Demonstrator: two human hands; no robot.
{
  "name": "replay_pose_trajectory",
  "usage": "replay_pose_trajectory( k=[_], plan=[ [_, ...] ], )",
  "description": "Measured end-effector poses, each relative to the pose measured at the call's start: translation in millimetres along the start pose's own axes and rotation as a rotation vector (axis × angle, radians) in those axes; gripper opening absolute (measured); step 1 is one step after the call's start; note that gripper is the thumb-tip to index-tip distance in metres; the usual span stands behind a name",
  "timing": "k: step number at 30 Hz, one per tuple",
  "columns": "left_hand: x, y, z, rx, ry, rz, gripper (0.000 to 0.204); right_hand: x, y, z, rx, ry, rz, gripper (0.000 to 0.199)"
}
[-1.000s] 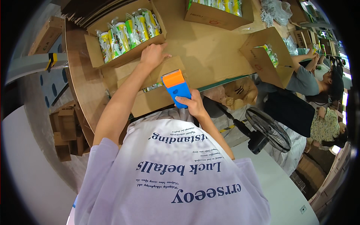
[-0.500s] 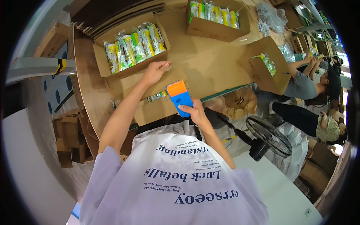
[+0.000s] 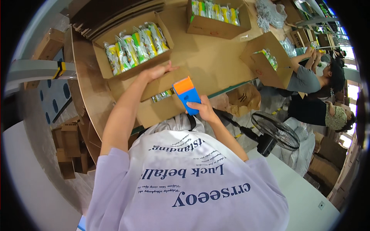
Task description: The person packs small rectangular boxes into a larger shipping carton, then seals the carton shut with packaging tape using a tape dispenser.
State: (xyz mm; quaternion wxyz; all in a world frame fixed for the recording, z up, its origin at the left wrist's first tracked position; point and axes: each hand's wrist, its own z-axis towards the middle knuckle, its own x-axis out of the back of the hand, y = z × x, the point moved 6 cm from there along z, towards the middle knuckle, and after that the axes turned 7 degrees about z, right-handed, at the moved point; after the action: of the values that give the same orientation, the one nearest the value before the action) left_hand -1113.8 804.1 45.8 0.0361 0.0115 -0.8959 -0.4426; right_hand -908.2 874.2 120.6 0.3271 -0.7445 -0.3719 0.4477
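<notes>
A cardboard box [image 3: 154, 113] lies in front of me with its two long flaps folded inward. Through the gap between them, plastic-wrapped goods [image 3: 162, 96] show. My left hand [image 3: 158, 71] rests on the far flap, its fingers stretched to the right and partly hidden. My right hand [image 3: 205, 109] grips a blue tape dispenser [image 3: 189, 101] with an orange head, held at the right end of the gap. Just beyond my left hand stands an open carton [image 3: 131, 71] packed with yellow, green and white wrapped items [image 3: 137, 45].
More open cartons of wrapped items stand at the far side [image 3: 216, 27] and right [image 3: 268, 63] of the table. Flattened cardboard [image 3: 111, 13] is stacked at the far left. A black fan [image 3: 275, 131] stands at the right. Other people [image 3: 308, 79] work beyond it.
The dispenser and my right hand have tilted slightly and shifted a little upward. My left hand's fingers have straightened over the flap. The whole view has shifted a little.
</notes>
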Motion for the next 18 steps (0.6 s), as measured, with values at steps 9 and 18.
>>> replay_pose_trajectory(
  k=[9,18],
  plan=[
    [-12,-5,-59,0.138,0.765,0.5,0.026,12,12,-12,-0.078,0.122,-0.001,0.038],
    [-65,7,-85,-0.233,0.858,0.927,0.055,12,6,-25,-0.237,0.146,-0.073,0.04]
  ],
)
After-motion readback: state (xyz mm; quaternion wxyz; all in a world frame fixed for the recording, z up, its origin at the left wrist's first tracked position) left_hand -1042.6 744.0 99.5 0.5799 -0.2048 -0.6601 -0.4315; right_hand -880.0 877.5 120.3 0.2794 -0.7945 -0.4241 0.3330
